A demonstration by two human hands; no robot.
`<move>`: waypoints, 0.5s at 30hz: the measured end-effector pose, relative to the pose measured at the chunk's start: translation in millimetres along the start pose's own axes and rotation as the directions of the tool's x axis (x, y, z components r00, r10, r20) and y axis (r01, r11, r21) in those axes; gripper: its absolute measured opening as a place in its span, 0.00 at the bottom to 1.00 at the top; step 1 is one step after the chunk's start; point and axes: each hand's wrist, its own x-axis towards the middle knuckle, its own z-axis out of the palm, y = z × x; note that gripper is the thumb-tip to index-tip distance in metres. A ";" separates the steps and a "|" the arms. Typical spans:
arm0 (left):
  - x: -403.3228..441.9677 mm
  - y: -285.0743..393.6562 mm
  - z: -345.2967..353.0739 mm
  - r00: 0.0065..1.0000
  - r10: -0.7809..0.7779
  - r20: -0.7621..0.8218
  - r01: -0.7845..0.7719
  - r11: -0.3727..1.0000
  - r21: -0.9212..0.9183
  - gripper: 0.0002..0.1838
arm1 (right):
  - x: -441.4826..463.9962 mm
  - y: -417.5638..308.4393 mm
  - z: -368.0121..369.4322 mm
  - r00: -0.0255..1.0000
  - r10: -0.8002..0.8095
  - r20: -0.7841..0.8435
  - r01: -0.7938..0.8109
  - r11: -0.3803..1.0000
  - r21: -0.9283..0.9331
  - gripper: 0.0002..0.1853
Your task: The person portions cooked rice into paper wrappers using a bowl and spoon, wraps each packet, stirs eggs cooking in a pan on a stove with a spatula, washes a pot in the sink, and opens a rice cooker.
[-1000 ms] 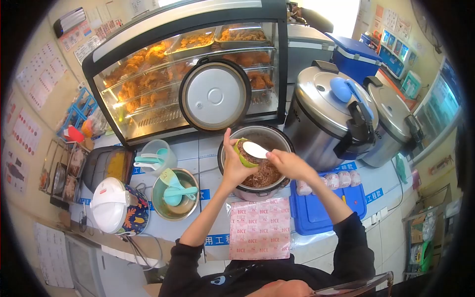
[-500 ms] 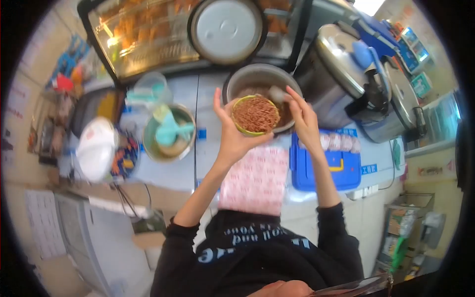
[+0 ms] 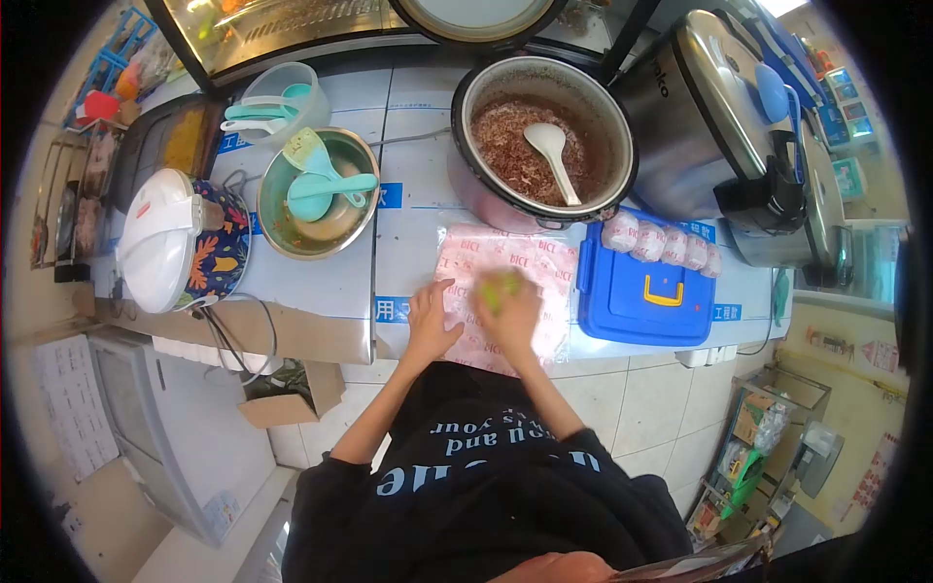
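My right hand [image 3: 513, 316] is closed on a small green bowl [image 3: 498, 290], smeared by motion, low over a sheet of pink-printed wrapping paper [image 3: 544, 257]. Its contents are hidden from me. My left hand [image 3: 428, 316] lies on the left part of the paper with its fingers apart, holding nothing. Beyond the paper stands an uncovered rice cooker pot [image 3: 466, 146] containing reddish-brown rice [image 3: 505, 146]. A white rice paddle [image 3: 549, 151] rests in that rice.
Right of the paper is a blue case [image 3: 637, 301] with several wrapped rolls [image 3: 661, 243] on it. Steel cookers [image 3: 680, 117] stand behind. Leftward are a metal bowl [image 3: 277, 228] with turquoise scoops [image 3: 326, 189], a clear tub [image 3: 311, 87] and a white-lidded patterned cooker [image 3: 160, 243].
The green bowl, heaped with rice, has gone from my left hand to my right and down to the paper. The paddle is released in the pot. My left hand has lowered onto the paper.
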 end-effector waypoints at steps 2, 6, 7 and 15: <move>-1.5 -5.9 4.9 1.000 0.014 -0.020 -0.012 0.998 0.057 0.37 | 0.4 -12.0 4.0 0.998 0.054 0.043 -0.053 0.999 -0.009 0.24; -17.3 -8.2 13.5 0.992 -0.054 -0.110 0.060 0.997 0.053 0.31 | 13.0 -13.3 -19.2 0.976 0.136 0.170 -0.137 0.991 -0.010 0.26; -21.8 -9.0 14.1 0.991 -0.065 -0.117 0.070 0.997 0.043 0.31 | 20.6 -18.6 -39.1 0.960 0.167 0.224 -0.170 0.985 -0.005 0.26; -74.3 -21.4 21.0 0.992 -0.072 -0.100 0.069 0.997 -0.035 0.31 | 47.8 -97.5 15.0 0.927 -0.328 0.181 0.083 0.650 0.755 0.23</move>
